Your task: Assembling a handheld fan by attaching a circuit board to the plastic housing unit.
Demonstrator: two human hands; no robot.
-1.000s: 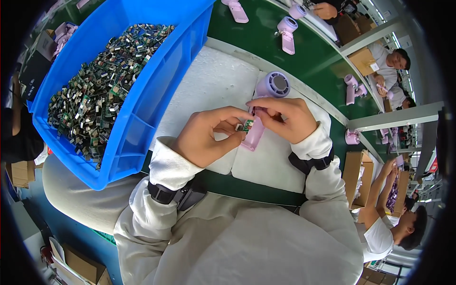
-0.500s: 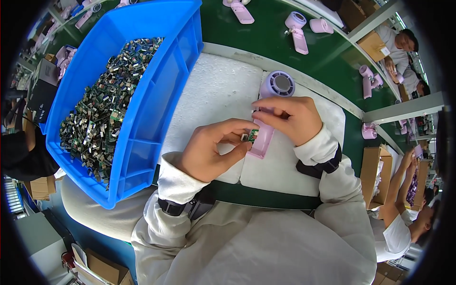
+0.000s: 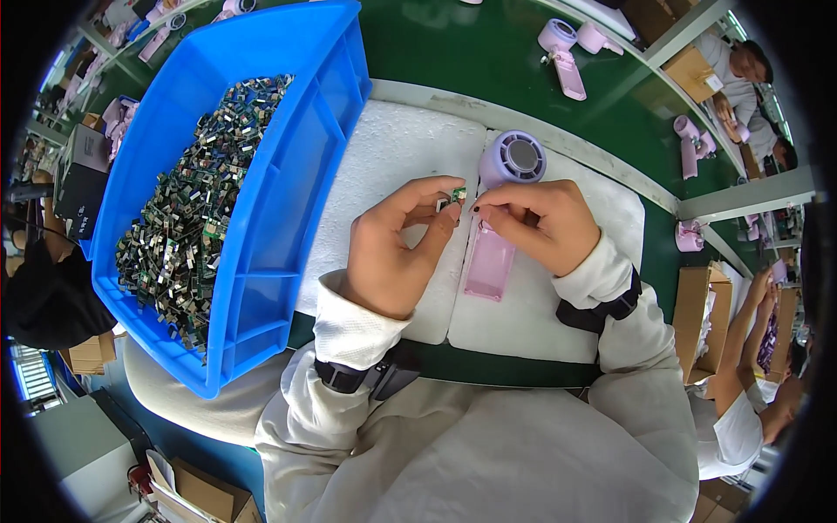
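A small green circuit board is pinched upright between the thumb and fingers of my left hand. My right hand is closed in a pinch just right of the board, at the neck of a handheld fan. What its fingertips grip is too small to make out; a tiny dark tip shows there. Below the fingers lies the fan's open pink handle shell, a shallow tray. The round lilac fan head with a grey centre lies beyond my right hand. Fingers partly hide the join of head and handle.
A blue bin heaped with small circuit boards stands at my left. White foam sheets lie under my work. Past a pale rail, a green table carries other fans. Co-workers sit at the right beside cardboard boxes.
My left hand has raised the circuit board from over the handle shell to beside the fan's neck. My right fingertips have come down a little, close to it. The view has shifted slightly.
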